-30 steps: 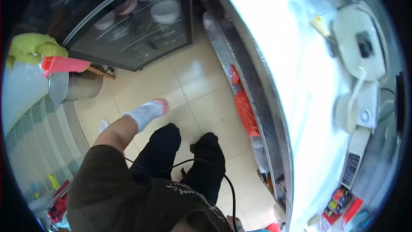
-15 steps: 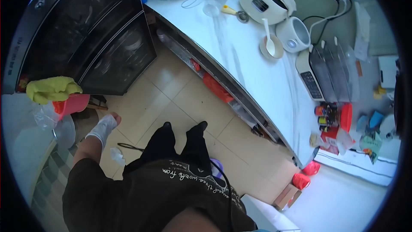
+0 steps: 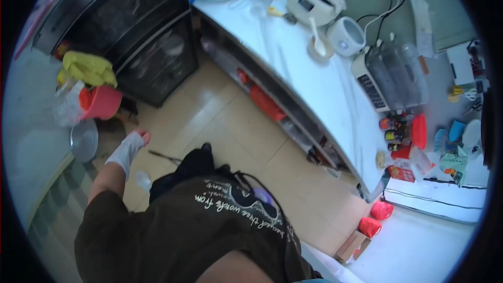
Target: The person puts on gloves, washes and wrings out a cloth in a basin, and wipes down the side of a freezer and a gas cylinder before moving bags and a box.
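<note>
My left hand (image 3: 142,137) hangs low at the left, over the tiled floor. A white covering (image 3: 122,154) wraps the wrist and much of the hand, with only the fingers bare. Those fingers look loosely curled, and I see nothing in them. Nearest to the hand is a pink bucket (image 3: 105,104), a little beyond it and not touched. A yellow-green cloth (image 3: 90,68) lies above the bucket, and a clear plastic bag (image 3: 68,107) hangs at its side. My right hand is out of view.
A dark glass-fronted cabinet (image 3: 162,57) stands ahead on the left. A long white counter (image 3: 298,68) runs along the right, holding a rice cooker (image 3: 314,0), a bowl with a white spoon (image 3: 319,50) and bottles. A cardboard box (image 3: 352,246) sits on the floor.
The view has shifted and tilted slightly, so the counter and cabinet sit differently. My legs have moved as in a step. My left hand stays low beside the bucket.
</note>
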`<state>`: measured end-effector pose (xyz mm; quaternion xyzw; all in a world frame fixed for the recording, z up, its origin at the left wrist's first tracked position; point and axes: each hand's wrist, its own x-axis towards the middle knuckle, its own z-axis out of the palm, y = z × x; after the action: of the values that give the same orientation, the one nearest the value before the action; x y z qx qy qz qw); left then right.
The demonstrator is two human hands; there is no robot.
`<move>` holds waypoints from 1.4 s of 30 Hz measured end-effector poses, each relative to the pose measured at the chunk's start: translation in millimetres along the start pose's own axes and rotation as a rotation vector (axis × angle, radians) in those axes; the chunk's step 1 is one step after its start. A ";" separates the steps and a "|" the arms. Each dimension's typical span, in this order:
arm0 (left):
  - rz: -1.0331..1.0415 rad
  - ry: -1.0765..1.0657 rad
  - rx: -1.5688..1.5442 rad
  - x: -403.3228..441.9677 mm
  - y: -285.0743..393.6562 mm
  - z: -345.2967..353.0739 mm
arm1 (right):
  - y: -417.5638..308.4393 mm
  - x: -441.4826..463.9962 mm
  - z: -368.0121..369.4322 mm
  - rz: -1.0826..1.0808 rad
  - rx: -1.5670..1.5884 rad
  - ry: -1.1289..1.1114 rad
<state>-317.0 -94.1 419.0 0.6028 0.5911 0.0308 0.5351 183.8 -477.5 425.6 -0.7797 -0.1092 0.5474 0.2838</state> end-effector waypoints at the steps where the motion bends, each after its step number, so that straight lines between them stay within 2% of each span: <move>1: -0.116 0.003 0.142 -23.5 18.8 -0.2 | 16.0 -5.2 -10.0 0.004 0.005 0.011; 2: -0.164 -0.004 0.158 -10.5 -20.8 5.0 | 25.7 -9.1 -14.7 0.009 0.004 0.012; 3: -0.100 -0.007 0.247 -18.4 -18.7 6.7 | 41.1 -17.5 -24.3 0.020 0.002 0.017; 4: -0.174 0.052 0.271 -21.1 -16.9 15.9 | 55.5 -24.1 -32.6 0.034 0.005 0.020; 5: -0.181 0.067 0.212 -18.7 -31.7 21.0 | 70.7 -33.9 -41.0 0.058 0.015 0.027; 6: -0.131 0.076 0.007 -52.2 11.5 25.1 | 87.8 -44.8 -49.6 0.080 0.026 0.032; 7: -0.127 0.082 -0.043 -66.4 23.1 27.2 | 100.5 -54.4 -58.3 0.101 0.039 0.043; 9: -0.076 0.150 -0.152 -85.3 10.8 32.3 | 124.8 -73.2 -77.4 0.142 0.069 0.074; 10: -0.087 0.150 -0.154 -86.6 -5.0 30.4 | 137.2 -82.9 -85.9 0.154 0.081 0.091; 12: 0.005 0.167 0.097 -83.9 -32.7 31.7 | 159.5 -96.2 -101.1 0.177 0.116 0.132; 15: -0.088 0.196 -0.021 -108.7 15.3 28.5 | 194.2 -120.6 -118.6 0.198 0.171 0.189; 17: -0.063 0.204 -0.048 -102.7 42.5 23.0 | 213.8 -133.2 -129.6 0.185 0.219 0.239; 19: -0.125 0.164 -0.481 -68.2 54.1 11.5 | 230.5 -142.4 -141.3 0.121 0.275 0.299; 21: -0.161 0.073 -1.002 -89.8 170.8 13.7 | 247.1 -143.7 -155.5 -0.017 0.360 0.362; 23: 0.055 -0.282 -1.386 -100.8 242.4 10.2 | 232.1 -140.3 -164.3 -0.099 0.464 0.416; 26: 0.183 -0.557 -1.585 -97.3 322.8 23.5 | 66.6 -147.3 -129.7 -0.088 0.668 0.472; 27: 0.182 -0.641 -1.610 -93.6 342.6 30.3 | 7.1 -161.1 -104.2 -0.202 0.619 0.478; 29: 0.160 -0.807 -1.566 -81.7 371.7 45.5 | -79.3 -157.1 -72.9 -0.295 0.649 0.374; 31: 0.126 -1.006 -1.452 -78.4 398.1 59.6 | -144.5 -139.6 -47.4 -0.441 0.715 0.175; 32: 0.039 -1.027 -1.402 -78.1 412.0 68.8 | -175.5 -133.6 -32.2 -0.493 0.738 0.180; 34: -0.047 -1.115 -1.266 -78.6 432.3 91.1 | -235.6 -129.9 1.9 -0.838 0.732 -0.222; 37: -0.072 -1.222 -1.062 -91.2 450.0 112.2 | -312.8 -149.4 46.6 -0.863 0.919 -0.350; 38: -0.054 -1.262 -1.043 -98.4 454.5 111.8 | -320.1 -127.0 51.1 -0.861 1.154 -0.521; 39: -0.047 -1.309 -1.025 -105.3 456.5 112.3 | -334.9 -131.6 56.5 -0.869 1.153 -0.530; 41: -0.051 -1.355 -1.045 -103.7 450.7 122.9 | -359.2 -152.2 63.2 -0.916 0.877 -0.126; 42: -0.005 -1.321 -1.074 -106.4 447.3 128.5 | -362.0 -142.7 65.6 -0.883 0.930 -0.045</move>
<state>41.1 -130.3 732.6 0.1601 0.0641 -0.0520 0.9836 120.9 -230.0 726.4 -0.4452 -0.1770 0.3852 0.7887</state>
